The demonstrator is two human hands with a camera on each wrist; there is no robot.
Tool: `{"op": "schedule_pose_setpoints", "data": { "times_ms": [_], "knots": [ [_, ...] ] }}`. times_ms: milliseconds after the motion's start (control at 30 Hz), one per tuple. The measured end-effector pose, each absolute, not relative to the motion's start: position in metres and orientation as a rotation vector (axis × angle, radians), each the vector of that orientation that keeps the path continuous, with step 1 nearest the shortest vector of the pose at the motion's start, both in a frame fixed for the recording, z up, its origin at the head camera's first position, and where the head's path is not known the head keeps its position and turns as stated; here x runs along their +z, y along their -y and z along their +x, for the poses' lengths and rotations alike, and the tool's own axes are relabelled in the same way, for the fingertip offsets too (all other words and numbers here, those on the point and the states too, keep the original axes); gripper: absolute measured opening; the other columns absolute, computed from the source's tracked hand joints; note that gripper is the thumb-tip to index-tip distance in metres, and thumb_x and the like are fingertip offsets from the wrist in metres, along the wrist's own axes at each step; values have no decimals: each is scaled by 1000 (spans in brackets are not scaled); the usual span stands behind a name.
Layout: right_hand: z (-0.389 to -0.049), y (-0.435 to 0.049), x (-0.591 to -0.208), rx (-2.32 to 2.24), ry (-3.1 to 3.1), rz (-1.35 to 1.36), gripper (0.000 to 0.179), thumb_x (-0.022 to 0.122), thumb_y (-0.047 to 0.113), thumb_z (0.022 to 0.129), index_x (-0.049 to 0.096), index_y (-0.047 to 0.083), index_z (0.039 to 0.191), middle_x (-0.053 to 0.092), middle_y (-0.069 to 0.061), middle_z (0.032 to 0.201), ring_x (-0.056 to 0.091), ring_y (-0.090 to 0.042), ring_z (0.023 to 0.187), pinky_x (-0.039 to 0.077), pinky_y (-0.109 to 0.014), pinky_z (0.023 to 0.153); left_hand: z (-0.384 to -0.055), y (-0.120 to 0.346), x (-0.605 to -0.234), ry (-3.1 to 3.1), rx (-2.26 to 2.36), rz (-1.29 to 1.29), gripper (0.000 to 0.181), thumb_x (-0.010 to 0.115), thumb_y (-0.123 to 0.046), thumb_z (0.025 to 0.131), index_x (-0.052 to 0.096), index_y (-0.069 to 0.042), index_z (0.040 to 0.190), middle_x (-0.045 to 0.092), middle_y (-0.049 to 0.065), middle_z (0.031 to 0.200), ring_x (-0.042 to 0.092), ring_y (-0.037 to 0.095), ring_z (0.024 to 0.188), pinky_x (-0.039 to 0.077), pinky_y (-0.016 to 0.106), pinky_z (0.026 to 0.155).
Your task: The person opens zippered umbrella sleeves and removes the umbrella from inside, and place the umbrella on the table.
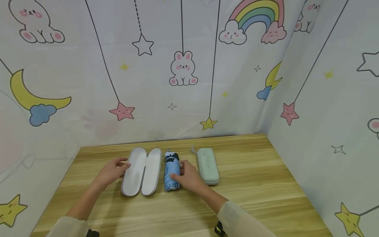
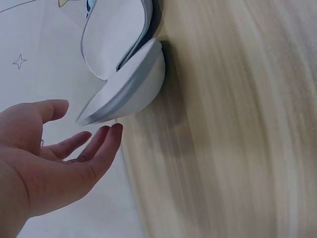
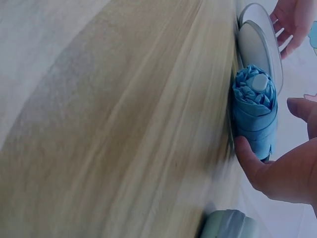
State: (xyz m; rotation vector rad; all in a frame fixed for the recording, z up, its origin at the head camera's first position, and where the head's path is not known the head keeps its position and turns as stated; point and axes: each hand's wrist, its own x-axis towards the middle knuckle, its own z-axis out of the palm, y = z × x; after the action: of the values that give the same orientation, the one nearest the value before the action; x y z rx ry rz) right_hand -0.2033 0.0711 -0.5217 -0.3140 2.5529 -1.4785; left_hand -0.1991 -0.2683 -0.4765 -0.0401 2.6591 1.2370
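Observation:
An opened glasses-style case [image 1: 133, 177] with a white lining lies on the table, its two halves side by side. My left hand [image 1: 112, 171] is at the left half's outer edge. In the left wrist view its thumb and fingers are spread around the case's rim [image 2: 119, 101] without closing on it. To the right lies a folded blue umbrella [image 1: 171, 172]. My right hand [image 1: 189, 177] reaches over its right side. The right wrist view has the thumb touching the umbrella [image 3: 255, 121] low down, while a fingertip stands apart from it.
A pale green zipped case [image 1: 208, 166] with a grey strap lies right of the umbrella, close to my right hand. The wooden table [image 1: 251, 184] meets a patterned cloth backdrop [image 1: 154, 121] at its back and right sides.

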Motion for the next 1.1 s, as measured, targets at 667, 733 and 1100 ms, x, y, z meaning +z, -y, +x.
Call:
{"op": "schedule_pose_setpoints", "data": {
  "times_ms": [667, 733, 1100],
  "knots": [
    [-192, -117, -492, -1464, -2517, -496, 83, 78, 39, 97, 38, 2, 160, 53, -24, 150, 59, -37, 130, 54, -53, 102, -187, 228, -458, -3103, 765, 338, 67, 71, -33, 101, 51, 10, 148, 50, 40, 146, 48, 60, 134, 42, 71, 106],
    [-192, -122, -492, -1465, -2518, -521, 83, 78, 40, 97, 38, 4, 160, 53, -22, 151, 59, -36, 131, 54, -53, 103, -186, 224, -458, -3118, 761, 355, 68, 72, -33, 101, 50, 8, 150, 49, 38, 148, 48, 58, 135, 42, 70, 107],
    [-187, -138, -493, -1382, -2630, -738, 83, 78, 36, 97, 37, 4, 162, 54, -17, 152, 58, -35, 135, 52, -51, 105, -182, 206, -464, -3221, 680, 521, 68, 76, -32, 99, 51, 2, 152, 44, 32, 156, 44, 53, 142, 41, 68, 110]
  ]
}}
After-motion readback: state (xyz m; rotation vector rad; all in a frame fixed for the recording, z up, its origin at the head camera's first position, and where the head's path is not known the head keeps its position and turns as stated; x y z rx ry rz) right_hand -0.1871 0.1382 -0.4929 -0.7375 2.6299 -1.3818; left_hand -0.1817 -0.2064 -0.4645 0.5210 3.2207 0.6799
